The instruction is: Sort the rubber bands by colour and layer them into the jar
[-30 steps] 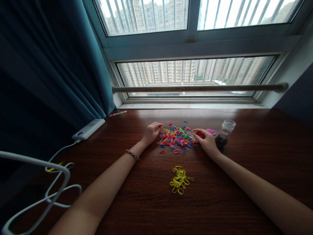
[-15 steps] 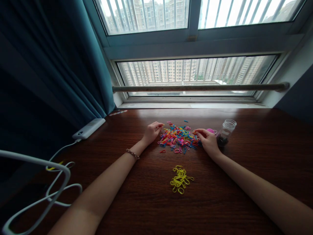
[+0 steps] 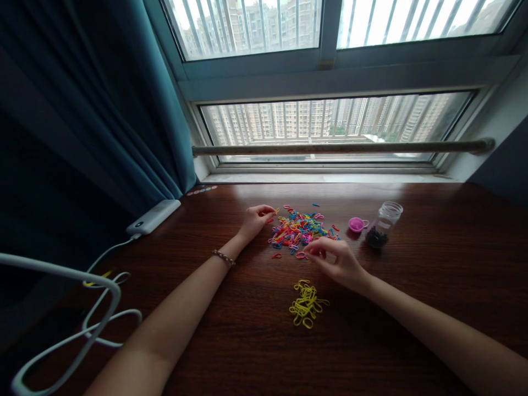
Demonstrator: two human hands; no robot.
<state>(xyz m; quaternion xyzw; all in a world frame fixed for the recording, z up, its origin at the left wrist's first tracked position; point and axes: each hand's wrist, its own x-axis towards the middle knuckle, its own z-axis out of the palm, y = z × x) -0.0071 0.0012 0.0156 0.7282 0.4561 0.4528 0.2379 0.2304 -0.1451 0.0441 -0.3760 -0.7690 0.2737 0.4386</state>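
Observation:
A heap of small coloured rubber bands [image 3: 297, 230] lies mid-table. At its left edge, my left hand [image 3: 256, 221] is closed in a pinch on a yellow rubber band [image 3: 277, 211]. My right hand [image 3: 340, 263] hovers by the near right side of the heap, thumb and fingertips brought together. Whatever they hold is too small to make out. A pink band [image 3: 301, 255] lies right by those fingertips. Closer to me, below the right hand, is a separate pile of yellow rubber bands [image 3: 307, 305].
Right of the heap stand a small pink cup with a handle [image 3: 356, 224] and an uncapped clear jar [image 3: 384, 224] with dark bits at its bottom. A white power bank [image 3: 153, 217] with a looping white cable [image 3: 99, 324] lies left. The window [image 3: 334, 129] is behind.
My right hand has moved from the heap's right edge toward me and left, uncovering the pink cup. The left hand stays nearly where it was. The view has shifted slightly.

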